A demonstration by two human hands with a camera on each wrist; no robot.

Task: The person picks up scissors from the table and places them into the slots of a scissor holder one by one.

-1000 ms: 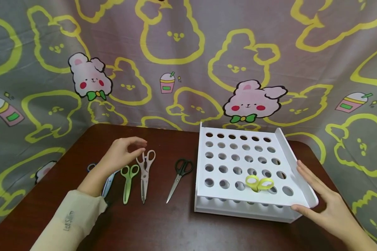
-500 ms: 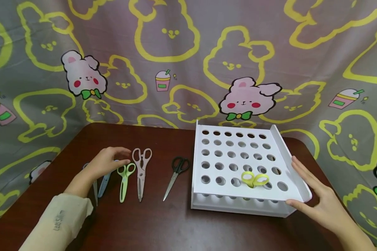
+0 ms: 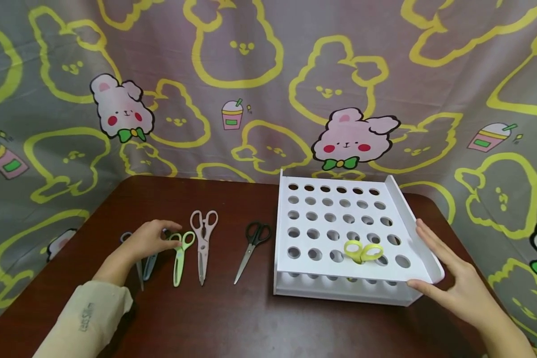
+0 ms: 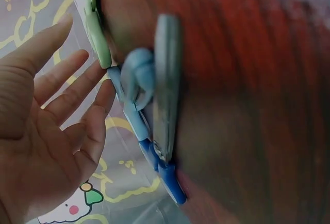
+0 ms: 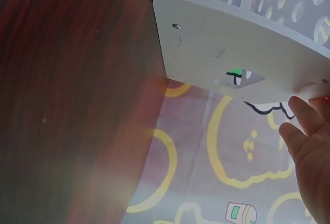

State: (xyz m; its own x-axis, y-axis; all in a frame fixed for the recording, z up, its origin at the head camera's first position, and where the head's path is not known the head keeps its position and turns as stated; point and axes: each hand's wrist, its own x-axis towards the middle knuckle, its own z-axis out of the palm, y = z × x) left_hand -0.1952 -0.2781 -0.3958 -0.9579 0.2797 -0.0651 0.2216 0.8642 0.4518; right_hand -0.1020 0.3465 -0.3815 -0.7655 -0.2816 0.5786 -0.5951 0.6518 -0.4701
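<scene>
Left hand (image 3: 148,242) by green scissors (image 3: 180,253) left of white rack (image 3: 322,270), right hand (image 3: 463,287) touching its side, both with fingers spread

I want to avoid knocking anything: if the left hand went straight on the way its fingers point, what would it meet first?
Probably the green scissors, right beside the left hand. Its height is unclear; if it passed over them, the pale pink scissors look next in line.
</scene>
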